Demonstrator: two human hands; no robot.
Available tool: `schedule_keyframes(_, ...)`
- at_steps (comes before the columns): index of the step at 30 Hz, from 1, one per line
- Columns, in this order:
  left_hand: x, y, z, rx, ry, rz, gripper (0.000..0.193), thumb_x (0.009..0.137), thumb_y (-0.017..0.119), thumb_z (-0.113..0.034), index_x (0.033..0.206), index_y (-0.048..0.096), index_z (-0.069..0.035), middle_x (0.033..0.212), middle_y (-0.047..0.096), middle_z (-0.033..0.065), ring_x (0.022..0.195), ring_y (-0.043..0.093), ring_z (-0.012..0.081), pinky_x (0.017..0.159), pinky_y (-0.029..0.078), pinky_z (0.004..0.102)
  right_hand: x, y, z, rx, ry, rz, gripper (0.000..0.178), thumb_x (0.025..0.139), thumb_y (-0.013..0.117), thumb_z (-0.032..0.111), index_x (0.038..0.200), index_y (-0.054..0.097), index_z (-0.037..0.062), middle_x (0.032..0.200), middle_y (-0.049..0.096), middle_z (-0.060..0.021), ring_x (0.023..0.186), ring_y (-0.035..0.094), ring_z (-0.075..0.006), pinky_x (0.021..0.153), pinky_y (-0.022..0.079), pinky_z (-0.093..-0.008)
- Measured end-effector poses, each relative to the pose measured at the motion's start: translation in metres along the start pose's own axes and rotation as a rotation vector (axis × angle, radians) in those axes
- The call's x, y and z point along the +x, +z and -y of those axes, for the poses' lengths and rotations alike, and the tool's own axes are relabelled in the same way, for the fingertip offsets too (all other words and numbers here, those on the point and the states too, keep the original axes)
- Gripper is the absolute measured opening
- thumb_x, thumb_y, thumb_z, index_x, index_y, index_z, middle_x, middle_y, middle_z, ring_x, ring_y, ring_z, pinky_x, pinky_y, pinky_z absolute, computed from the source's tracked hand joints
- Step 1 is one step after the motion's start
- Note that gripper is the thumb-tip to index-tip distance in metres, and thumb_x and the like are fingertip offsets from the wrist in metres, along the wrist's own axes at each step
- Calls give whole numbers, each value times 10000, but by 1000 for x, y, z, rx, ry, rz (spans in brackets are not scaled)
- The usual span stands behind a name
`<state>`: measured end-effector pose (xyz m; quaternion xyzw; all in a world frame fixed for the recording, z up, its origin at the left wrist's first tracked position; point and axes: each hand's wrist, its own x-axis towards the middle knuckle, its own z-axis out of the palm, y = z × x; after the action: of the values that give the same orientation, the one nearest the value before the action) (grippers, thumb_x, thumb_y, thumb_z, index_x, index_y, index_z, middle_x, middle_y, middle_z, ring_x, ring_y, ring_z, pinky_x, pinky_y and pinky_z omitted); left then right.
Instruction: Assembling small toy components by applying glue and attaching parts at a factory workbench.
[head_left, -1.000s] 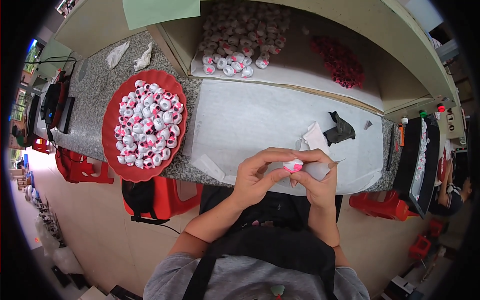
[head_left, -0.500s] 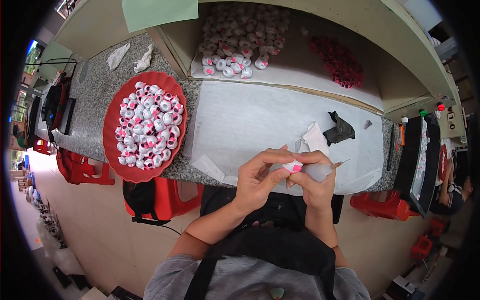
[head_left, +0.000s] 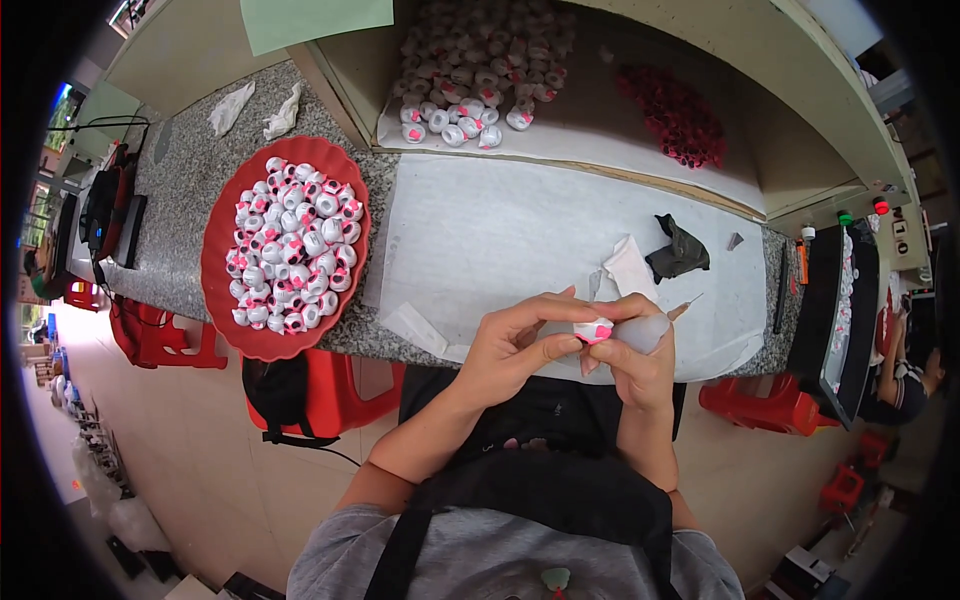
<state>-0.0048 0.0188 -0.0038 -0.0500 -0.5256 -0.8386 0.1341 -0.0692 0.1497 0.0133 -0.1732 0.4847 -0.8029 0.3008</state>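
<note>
Between the fingertips of both hands is a small rounded white piece with a pink patch (head_left: 592,330), held above the front edge of the table. My left hand (head_left: 515,345) pinches it from the left with thumb and fingers. On the other side, my right hand (head_left: 638,365) steadies it with thumb and forefinger. A translucent squeeze bottle (head_left: 643,334) with a thin needle-like tip is also tucked in the right hand, its tip pointing away to the right. Part of the piece is hidden by the fingers.
A red scalloped tray (head_left: 222,310) of similar pieces stands left. White paper (head_left: 480,230) covers the worktop, with a black scrap (head_left: 680,250) and a white cloth (head_left: 628,270). The shelf holds piled white pieces (head_left: 465,120) and dark red parts (head_left: 680,120).
The white piece has turned slightly in the fingers, showing its pink patch more to the right. Both hands have shifted a little to the right. The view has moved slightly.
</note>
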Motion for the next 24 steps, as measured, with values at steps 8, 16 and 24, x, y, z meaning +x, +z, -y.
schedule_keyframes(8,-5,4,-3,-12,68,-52,252,713,514,32,964,523,3,947,541,91,902,498,149,970,195,380,-2,11,3,-125,-46,-6,275,660,546,-37,922,470,-72,727,540,-155,533,533,-177,450,446,-250)
schedule_keyframes(16,-5,3,-3,-13,104,-38,268,699,517,52,963,524,3,947,544,100,881,504,146,971,190,383,-5,14,1,-130,-71,-3,268,659,538,-46,917,467,-64,746,539,-159,545,536,-177,459,451,-246)
schedule_keyframes(24,-4,9,3,-35,116,-79,238,707,518,41,942,526,5,930,547,97,873,507,147,966,196,387,-4,12,1,-96,-76,-23,263,664,558,5,904,464,-51,743,536,-145,530,520,-160,445,435,-235)
